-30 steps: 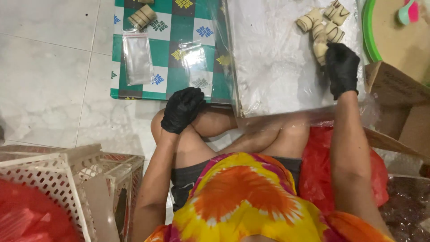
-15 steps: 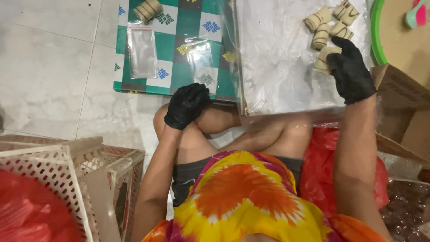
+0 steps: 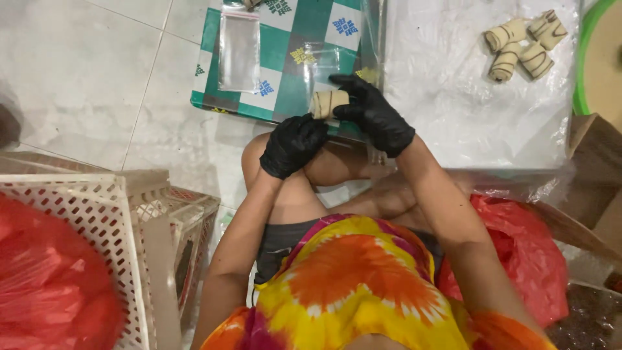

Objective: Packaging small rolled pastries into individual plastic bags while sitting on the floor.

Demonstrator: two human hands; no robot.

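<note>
So the left hand [image 3: 293,144] is curled shut on nothing just left of the striped pastry roll [image 3: 328,103], which lies long axis left-to-right over the checkered box [image 3: 285,58], its right end pinched in the right hand's [image 3: 374,116] grip.

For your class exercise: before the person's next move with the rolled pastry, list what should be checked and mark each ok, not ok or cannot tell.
1. Rolled pastry firmly in the grip of the right hand: ok.
2. Left hand close to the pastry and ready to help: ok; whether it touches the pastry, cannot tell.
3. Both hands gloved: ok.
4. An empty clear bag lies within reach on the green patterned box: ok.
5. More pastries wait on the plastic sheet: ok.
6. Bag mouth open: cannot tell.
</note>
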